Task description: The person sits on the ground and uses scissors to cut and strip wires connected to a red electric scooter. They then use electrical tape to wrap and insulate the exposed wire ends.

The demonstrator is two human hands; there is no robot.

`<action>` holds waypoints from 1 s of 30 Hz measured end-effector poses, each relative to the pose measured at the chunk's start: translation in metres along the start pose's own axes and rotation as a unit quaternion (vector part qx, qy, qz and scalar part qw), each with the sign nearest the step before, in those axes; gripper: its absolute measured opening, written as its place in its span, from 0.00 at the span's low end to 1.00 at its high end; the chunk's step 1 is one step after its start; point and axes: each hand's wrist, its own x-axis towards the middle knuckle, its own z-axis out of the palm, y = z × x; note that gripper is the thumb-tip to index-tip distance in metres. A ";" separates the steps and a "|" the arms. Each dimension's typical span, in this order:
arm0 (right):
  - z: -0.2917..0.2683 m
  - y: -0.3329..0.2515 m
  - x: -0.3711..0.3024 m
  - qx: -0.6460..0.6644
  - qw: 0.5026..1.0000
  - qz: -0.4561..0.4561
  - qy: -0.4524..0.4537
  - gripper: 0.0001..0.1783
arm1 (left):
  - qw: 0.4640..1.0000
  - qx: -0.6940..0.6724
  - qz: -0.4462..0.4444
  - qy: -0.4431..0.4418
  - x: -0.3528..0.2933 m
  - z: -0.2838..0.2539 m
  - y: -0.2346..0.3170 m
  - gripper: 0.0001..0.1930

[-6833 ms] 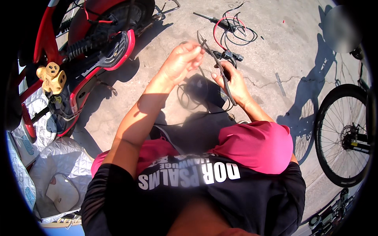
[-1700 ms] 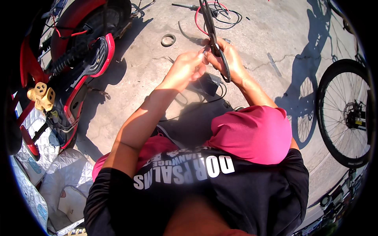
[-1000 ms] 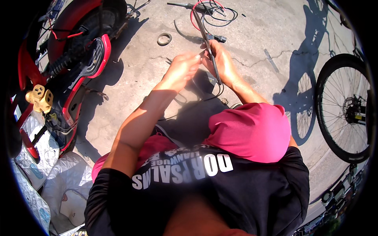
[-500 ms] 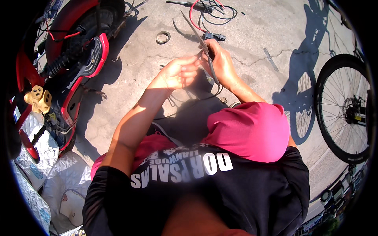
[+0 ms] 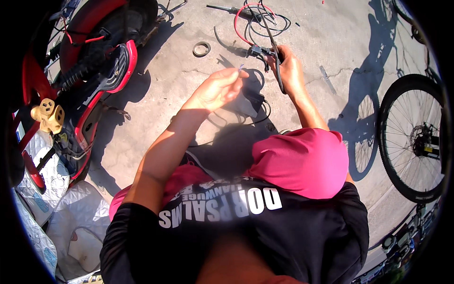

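Observation:
My left hand [image 5: 218, 90] is raised over the ground, thumb and forefinger pinched together. A tiny bluish sliver [image 5: 241, 67] sticks out at its fingertips; its kind is too small to tell. Farther right, my right hand [image 5: 291, 71] is closed around a long dark tool that looks like scissors [image 5: 278, 64], seen almost edge-on. Just left of that hand is a black plug connector [image 5: 257, 50] with a red cable [image 5: 237, 23]. The two hands are apart.
A grey ring [image 5: 202, 48] lies on the concrete, near a dark tool with a thin shaft [image 5: 232, 10] and coiled black cable [image 5: 279, 29]. A red scooter [image 5: 125, 66] with a yellow multi-socket adapter [image 5: 48, 116] stands left. On the right is a bicycle wheel [image 5: 385, 142].
My hands have moved apart. The right hand has shifted right with the dark tool, now turned more upright; the left has moved slightly right, pinching the bluish sliver.

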 end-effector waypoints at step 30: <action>0.023 -0.020 -0.021 0.323 0.939 -0.025 -0.114 0.17 | 0.989 0.013 0.100 0.106 0.005 0.015 -0.001 0.06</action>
